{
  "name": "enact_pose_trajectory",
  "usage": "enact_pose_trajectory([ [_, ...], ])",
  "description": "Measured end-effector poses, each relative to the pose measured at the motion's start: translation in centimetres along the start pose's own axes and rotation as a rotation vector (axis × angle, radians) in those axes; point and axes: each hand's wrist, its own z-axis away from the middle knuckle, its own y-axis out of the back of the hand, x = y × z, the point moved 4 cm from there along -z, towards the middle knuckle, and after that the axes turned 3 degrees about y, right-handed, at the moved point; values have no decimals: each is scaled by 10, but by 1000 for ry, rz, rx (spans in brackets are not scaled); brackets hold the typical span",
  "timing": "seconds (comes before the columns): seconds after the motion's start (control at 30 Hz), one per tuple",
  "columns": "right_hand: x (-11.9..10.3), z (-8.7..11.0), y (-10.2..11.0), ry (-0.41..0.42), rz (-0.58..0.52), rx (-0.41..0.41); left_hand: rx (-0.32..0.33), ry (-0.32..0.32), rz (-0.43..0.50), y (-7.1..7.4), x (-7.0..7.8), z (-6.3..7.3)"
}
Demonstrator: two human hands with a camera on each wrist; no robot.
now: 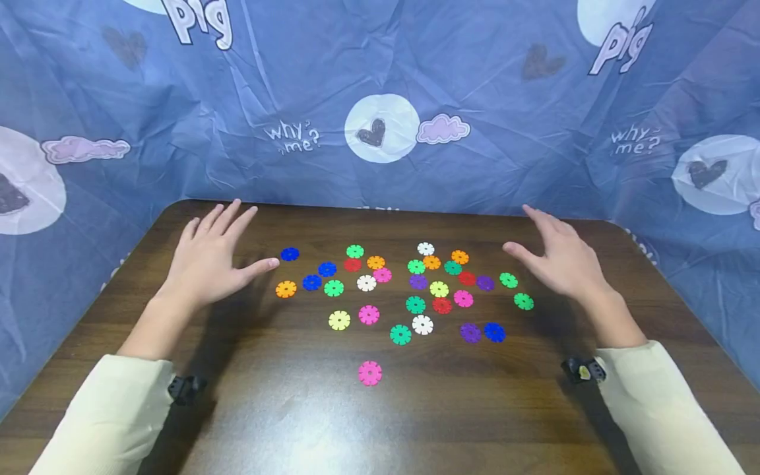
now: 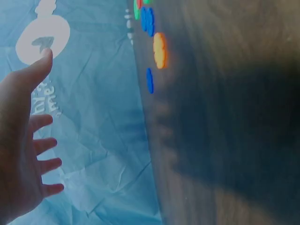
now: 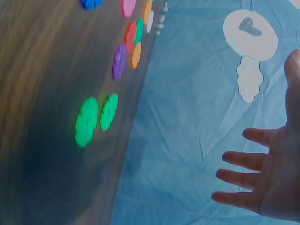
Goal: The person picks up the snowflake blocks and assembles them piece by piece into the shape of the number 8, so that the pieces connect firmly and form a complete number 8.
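Several notched plastic discs in many colours lie flat and scattered over the middle of a dark wooden table. My left hand (image 1: 208,260) hovers at the left of them with fingers spread, nearest to a blue disc (image 1: 289,254) and an orange disc (image 1: 286,289). On the other side my right hand (image 1: 561,257), fingers extended, is held above the table near two green discs (image 1: 524,301). Neither hand holds anything. A pink disc (image 1: 370,373) lies closest to me, apart from the others. In the left wrist view the orange disc (image 2: 160,50) shows beyond the thumb.
The wooden table (image 1: 285,422) has rounded far corners. A blue printed cloth (image 1: 332,178) hangs behind it and along both sides. Small black devices sit at the left cuff (image 1: 185,389) and the right cuff (image 1: 584,371).
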Motion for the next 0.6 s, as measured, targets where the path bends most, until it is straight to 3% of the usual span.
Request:
enact_pose_trajectory([
  [0.13,-12,0,-4,15,-65,8,28,-71,58,-5,11,1],
  [0.27,-25,-1,-13,99,-125,49,19,-129,120,-10,25,2],
  [0.4,-35,-3,-29,186,-190,57,-41,-167,186,-22,36,4],
  [0.6,-53,-4,-49,254,-267,-2,-170,-200,290,-38,56,5],
])
